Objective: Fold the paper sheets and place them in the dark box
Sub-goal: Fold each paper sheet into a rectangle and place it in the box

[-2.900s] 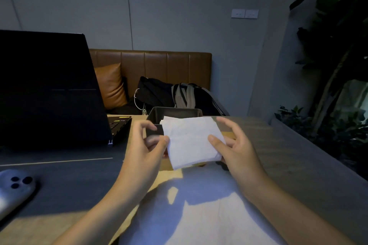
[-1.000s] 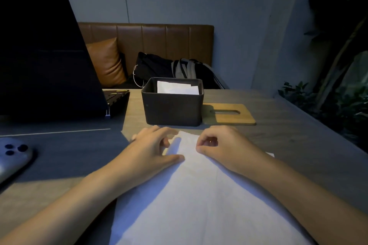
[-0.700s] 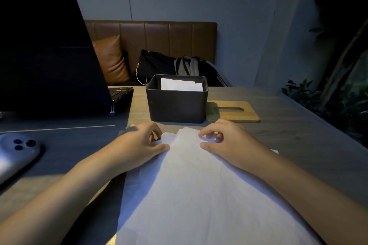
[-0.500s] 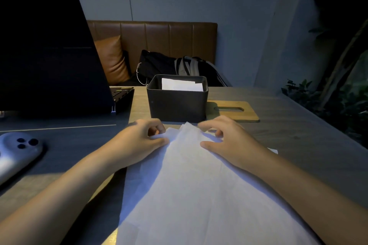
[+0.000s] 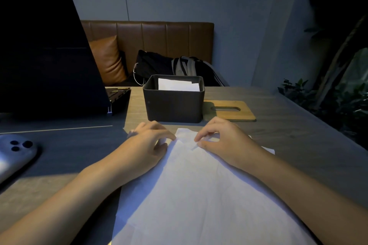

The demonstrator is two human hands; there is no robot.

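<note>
On the bench point(image 5: 288, 131), the left hand point(image 5: 148, 145) is pinching the far edge of the top paper sheet point(image 5: 199, 195), fingers curled. The right hand point(image 5: 221, 139) is pinching the same edge just beside it. Beyond them, the dark box point(image 5: 173, 105) is holding folded sheets point(image 5: 178, 85).

Paper sheet point(image 5: 199, 195): on the table point(image 5: 298, 135) at its near edge, centre.
Dark box point(image 5: 173, 103): behind the sheet's far end, apart from it.
Folded sheets point(image 5: 178, 85): inside the box.
Wooden lid point(image 5: 229, 110): right of the box, just beside it.
Laptop point(image 5: 43, 55): far left.
Phone point(image 5: 14, 153): left edge, before the laptop.
Left hand point(image 5: 147, 145), right hand point(image 5: 223, 141): on the sheet's far end.
</note>
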